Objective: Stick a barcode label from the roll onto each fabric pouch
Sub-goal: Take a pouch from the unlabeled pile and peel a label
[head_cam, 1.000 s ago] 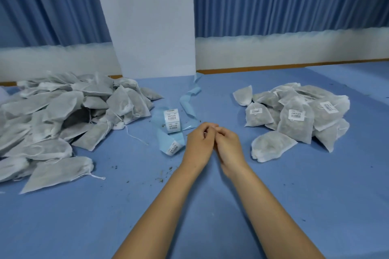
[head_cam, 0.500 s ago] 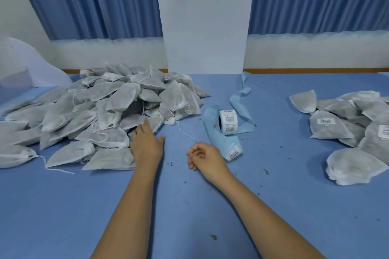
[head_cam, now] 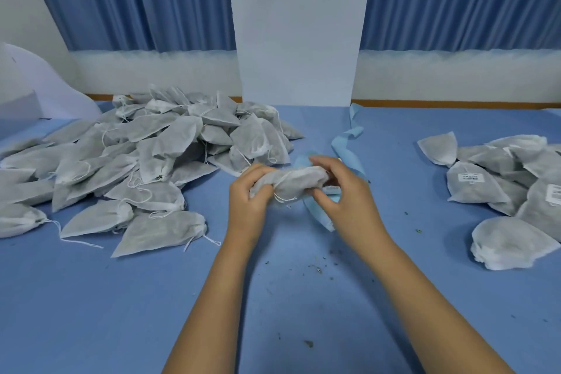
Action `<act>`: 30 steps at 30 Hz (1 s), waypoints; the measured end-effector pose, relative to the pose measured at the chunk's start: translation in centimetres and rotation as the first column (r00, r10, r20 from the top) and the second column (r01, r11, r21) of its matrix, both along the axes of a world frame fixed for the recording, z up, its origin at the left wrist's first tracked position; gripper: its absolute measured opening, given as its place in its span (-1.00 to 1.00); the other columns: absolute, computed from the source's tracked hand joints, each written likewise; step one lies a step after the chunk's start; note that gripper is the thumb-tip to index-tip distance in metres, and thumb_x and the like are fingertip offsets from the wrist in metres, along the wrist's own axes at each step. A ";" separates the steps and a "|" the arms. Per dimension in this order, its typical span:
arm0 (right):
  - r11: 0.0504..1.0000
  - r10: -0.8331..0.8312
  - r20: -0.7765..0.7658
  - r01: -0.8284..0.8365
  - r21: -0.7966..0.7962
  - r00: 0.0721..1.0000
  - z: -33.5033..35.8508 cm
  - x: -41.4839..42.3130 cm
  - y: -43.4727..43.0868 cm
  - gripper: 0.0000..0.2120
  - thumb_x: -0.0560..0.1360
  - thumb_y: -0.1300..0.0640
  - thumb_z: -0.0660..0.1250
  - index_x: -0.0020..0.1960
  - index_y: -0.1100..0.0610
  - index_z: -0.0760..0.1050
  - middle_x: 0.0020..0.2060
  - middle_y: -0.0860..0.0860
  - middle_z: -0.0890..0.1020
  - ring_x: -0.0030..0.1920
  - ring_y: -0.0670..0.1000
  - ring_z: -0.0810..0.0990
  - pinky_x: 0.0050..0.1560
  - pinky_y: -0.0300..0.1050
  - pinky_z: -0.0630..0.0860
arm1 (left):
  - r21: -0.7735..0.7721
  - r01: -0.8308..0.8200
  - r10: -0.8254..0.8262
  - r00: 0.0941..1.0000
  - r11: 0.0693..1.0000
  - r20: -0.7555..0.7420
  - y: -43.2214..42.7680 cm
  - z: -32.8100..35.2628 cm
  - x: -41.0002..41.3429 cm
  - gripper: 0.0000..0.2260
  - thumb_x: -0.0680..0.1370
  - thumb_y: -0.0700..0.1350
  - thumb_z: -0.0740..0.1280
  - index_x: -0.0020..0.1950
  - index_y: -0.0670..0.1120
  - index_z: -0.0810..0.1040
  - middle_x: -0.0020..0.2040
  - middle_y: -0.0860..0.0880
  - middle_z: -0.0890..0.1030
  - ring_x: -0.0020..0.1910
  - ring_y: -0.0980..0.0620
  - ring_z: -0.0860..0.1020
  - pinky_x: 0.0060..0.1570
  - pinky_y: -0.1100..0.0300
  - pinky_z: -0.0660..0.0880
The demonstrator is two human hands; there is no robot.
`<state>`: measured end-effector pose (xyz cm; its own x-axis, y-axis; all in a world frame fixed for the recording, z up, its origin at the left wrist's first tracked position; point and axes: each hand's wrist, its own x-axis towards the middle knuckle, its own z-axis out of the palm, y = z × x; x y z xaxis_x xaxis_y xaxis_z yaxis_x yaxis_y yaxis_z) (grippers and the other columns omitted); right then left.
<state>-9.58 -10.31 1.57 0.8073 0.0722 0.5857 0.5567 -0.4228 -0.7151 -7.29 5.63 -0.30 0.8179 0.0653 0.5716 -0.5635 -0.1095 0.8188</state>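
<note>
The pouch (head_cam: 296, 181) is a pale grey-white bag of thin non-woven fabric, soft and crumpled, with darker filling showing dimly through it. It is held in the air just above the blue tabletop (head_cam: 121, 313), squeezed into a lumpy sausage shape. Its long axis runs left to right, nearly level. A thin white drawstring dangles from its underside near the left end.

The left hand (head_cam: 247, 202) grips the pouch's left end with its fingers curled round the bunched cloth. The right hand (head_cam: 349, 196) holds the right end, fingers arched over the top and thumb beneath.

Just behind and under the pouch trails a smooth blue liner strip (head_cam: 349, 147). Left of the pouch lies a heap of unlabelled pouches (head_cam: 151, 161), flat and teardrop-shaped. Well to its right sits a smaller pile of labelled pouches (head_cam: 485, 185) with white barcode stickers. Dark crumbs (head_cam: 315, 269) dot the tabletop nearer the person than the pouch.
</note>
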 end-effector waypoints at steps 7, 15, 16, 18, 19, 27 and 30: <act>0.968 0.042 -0.231 0.018 0.250 0.972 -1.5 -0.2 -3.5 -0.86 0.48 0.34 0.37 -0.21 0.17 0.60 -0.42 -0.04 0.57 -0.41 -0.08 0.50 -0.28 -0.31 0.44 | -0.086 -0.359 0.330 0.913 0.929 -0.240 -3.5 -0.4 0.5 -0.77 0.38 -0.18 0.24 -0.10 -0.06 0.67 -0.12 0.05 0.67 -0.13 0.09 0.58 -0.14 0.25 0.45; 0.980 -0.066 -0.027 0.070 0.188 0.997 -1.9 0.0 -4.0 -0.63 0.44 0.32 0.43 0.07 -0.09 0.49 0.06 -0.12 0.50 -0.28 -0.09 0.50 -0.26 -0.29 0.43 | -0.001 -0.225 0.222 0.963 0.974 -0.155 -4.0 -0.9 0.2 -0.73 0.34 -0.19 0.21 -0.12 -0.03 0.67 -0.19 0.10 0.68 -0.15 0.13 0.60 -0.19 0.33 0.47; 0.987 -0.039 -0.011 0.040 0.153 0.999 -1.9 0.1 -4.2 -0.57 0.43 0.30 0.45 0.14 -0.12 0.48 0.11 -0.14 0.49 -0.25 -0.07 0.52 -0.26 -0.26 0.44 | 0.019 -0.199 0.200 0.972 0.980 -0.126 -4.0 -0.8 0.0 -0.73 0.34 -0.20 0.21 -0.13 -0.02 0.67 -0.19 0.12 0.67 -0.15 0.13 0.60 -0.18 0.32 0.48; 0.996 -0.026 0.000 0.026 0.085 1.000 -2.0 0.2 -4.2 -0.59 0.42 0.25 0.47 0.16 -0.10 0.51 0.09 -0.17 0.53 -0.22 -0.07 0.51 -0.25 -0.26 0.42 | 0.078 -0.158 0.164 0.984 0.984 -0.066 -4.2 -0.7 -0.2 -0.74 0.35 -0.22 0.20 -0.14 -0.03 0.66 -0.18 0.13 0.67 -0.13 0.12 0.60 -0.16 0.26 0.51; 0.997 -0.026 0.003 0.026 0.075 1.000 -2.1 0.2 -4.2 -0.66 0.42 0.25 0.47 0.11 -0.07 0.55 0.03 -0.17 0.56 -0.23 -0.09 0.50 -0.25 -0.29 0.39 | 0.110 -0.152 0.158 0.987 0.982 -0.042 -4.2 -0.7 -0.3 -0.75 0.35 -0.23 0.20 -0.14 -0.03 0.65 -0.18 0.12 0.67 -0.12 0.11 0.60 -0.14 0.21 0.52; 0.910 0.131 -0.233 -0.023 0.415 0.964 -2.0 0.0 -5.0 -0.78 0.36 0.38 0.48 -0.21 0.08 0.59 -0.27 -0.07 0.59 -0.28 -0.05 0.45 -0.18 -0.25 0.47 | 0.096 -0.202 0.203 0.979 0.975 0.001 -4.0 -1.2 -0.2 -0.68 0.46 -0.02 0.08 -0.30 0.02 0.61 -0.28 0.12 0.64 -0.25 0.19 0.57 -0.22 0.37 0.43; 0.794 0.325 -0.279 -0.100 0.600 0.903 -1.8 -0.1 -5.5 -0.78 0.49 0.35 0.33 -0.16 0.08 0.65 -0.32 0.04 0.57 -0.34 -0.03 0.48 -0.17 -0.24 0.48 | 0.043 -0.258 0.258 0.966 0.965 0.002 -3.4 -1.3 0.0 -0.65 0.47 0.01 0.07 -0.37 0.08 0.59 -0.32 0.16 0.64 -0.31 0.20 0.56 -0.25 0.43 0.40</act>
<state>-9.71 -15.82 -0.22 0.9662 0.0186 0.2569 0.2473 0.2129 -0.9453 -7.33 2.20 -1.60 0.7783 0.2502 0.5759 -0.5088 -0.2861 0.8119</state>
